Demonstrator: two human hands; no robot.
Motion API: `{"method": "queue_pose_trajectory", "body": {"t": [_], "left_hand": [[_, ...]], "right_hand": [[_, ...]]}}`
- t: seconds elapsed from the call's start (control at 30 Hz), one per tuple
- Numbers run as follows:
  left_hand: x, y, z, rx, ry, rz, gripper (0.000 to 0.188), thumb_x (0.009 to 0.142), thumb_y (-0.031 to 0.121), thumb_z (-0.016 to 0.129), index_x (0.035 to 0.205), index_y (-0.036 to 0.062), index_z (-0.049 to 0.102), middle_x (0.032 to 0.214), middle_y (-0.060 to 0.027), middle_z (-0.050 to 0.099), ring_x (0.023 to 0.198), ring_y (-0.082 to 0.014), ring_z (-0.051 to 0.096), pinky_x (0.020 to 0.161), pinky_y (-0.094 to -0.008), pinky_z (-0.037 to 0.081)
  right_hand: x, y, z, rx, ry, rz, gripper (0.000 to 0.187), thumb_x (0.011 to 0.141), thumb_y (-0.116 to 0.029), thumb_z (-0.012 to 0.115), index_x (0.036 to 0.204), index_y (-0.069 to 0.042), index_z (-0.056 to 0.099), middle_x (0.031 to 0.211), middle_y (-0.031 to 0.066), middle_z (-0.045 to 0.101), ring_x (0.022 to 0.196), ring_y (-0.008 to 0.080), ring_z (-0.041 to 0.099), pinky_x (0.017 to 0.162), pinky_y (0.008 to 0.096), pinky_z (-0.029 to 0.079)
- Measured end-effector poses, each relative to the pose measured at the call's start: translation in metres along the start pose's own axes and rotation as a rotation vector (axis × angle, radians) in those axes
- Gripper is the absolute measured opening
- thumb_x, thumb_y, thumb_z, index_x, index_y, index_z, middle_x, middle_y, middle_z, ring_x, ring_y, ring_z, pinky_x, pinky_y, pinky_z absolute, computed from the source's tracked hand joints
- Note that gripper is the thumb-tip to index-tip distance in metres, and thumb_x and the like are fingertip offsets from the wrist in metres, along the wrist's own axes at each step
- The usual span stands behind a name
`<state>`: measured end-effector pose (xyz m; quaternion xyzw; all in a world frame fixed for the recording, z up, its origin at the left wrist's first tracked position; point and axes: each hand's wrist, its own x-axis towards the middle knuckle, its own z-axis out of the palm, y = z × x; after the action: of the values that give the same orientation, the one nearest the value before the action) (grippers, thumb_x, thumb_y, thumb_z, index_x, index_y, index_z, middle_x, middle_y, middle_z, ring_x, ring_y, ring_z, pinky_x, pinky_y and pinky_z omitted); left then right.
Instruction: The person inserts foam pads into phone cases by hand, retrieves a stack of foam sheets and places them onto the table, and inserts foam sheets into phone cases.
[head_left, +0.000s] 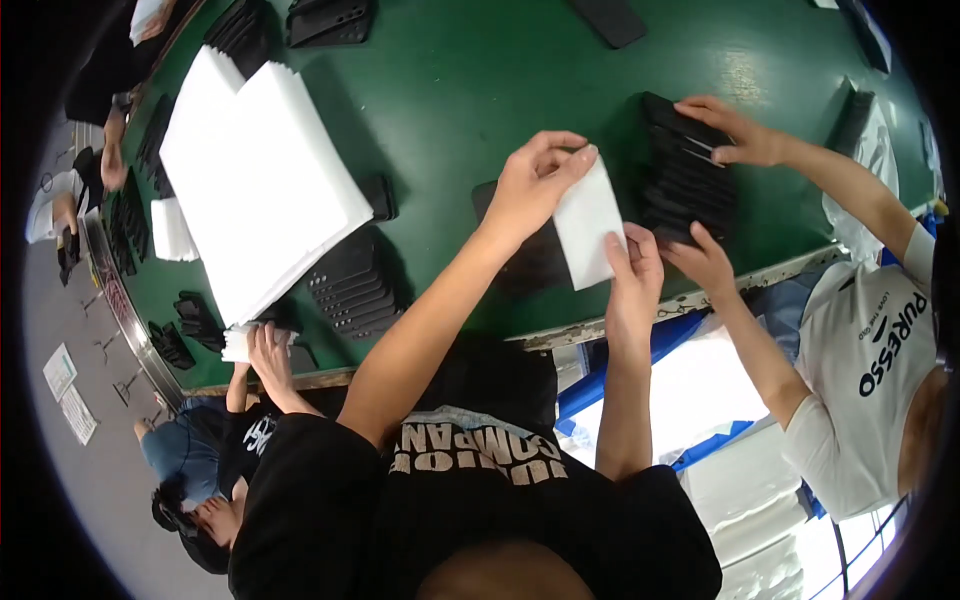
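Note:
Between my two hands is a flat white pouch (588, 222), thin and foam-like, held tilted above the table's near side. My left hand (537, 182) pinches its top corner with thumb and fingers. Lower down, my right hand (634, 275) grips the pouch's right edge, thumb in front. Whether anything is inside the pouch cannot be seen. Partly hidden behind my left hand and the pouch lie dark flat pieces (528, 262). To the right, a co-worker's hands (745, 138) hold a row of black phone cases (685, 180).
A large stack of white sheets (265, 170) lies left on the green table (450, 90). Beside it are stacked black phone cases (352, 285). At far left another person's hands (270, 358) hold white pieces. A black case (610, 20) lies at the far edge.

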<state>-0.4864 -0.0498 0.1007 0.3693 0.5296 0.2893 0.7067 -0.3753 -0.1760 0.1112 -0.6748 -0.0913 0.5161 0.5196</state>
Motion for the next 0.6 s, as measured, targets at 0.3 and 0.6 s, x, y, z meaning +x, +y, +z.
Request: {"method": "queue_pose_trajectory", "body": {"t": [0.3,0.6], "left_hand": [[-0.128,-0.002,-0.079,-0.389,0.326,-0.087,0.018,0.091,0.013,0.064,0.104,0.0002,0.063,0.082,-0.0047,0.065,0.071,-0.0094,0.057,0.066,-0.0203,0.047],[-0.179,-0.067,-0.107,-0.403,0.369,-0.291,0.013,0.088,0.009,0.067,0.098,0.0006,0.064,0.081,-0.0061,0.066,0.070,-0.0110,0.061,0.063,-0.0201,0.049]], "right_hand": [[-0.039,-0.012,0.036,0.087,-0.173,0.093,0.028,0.088,-0.007,0.066,0.112,0.005,0.059,0.099,0.0114,0.064,0.089,0.0120,0.057,0.079,0.0206,0.044],[-0.041,0.040,0.011,-0.357,-0.182,0.107,0.030,0.089,-0.010,0.067,0.112,0.009,0.060,0.096,0.0109,0.065,0.083,0.0116,0.059,0.075,0.0185,0.045]]}}
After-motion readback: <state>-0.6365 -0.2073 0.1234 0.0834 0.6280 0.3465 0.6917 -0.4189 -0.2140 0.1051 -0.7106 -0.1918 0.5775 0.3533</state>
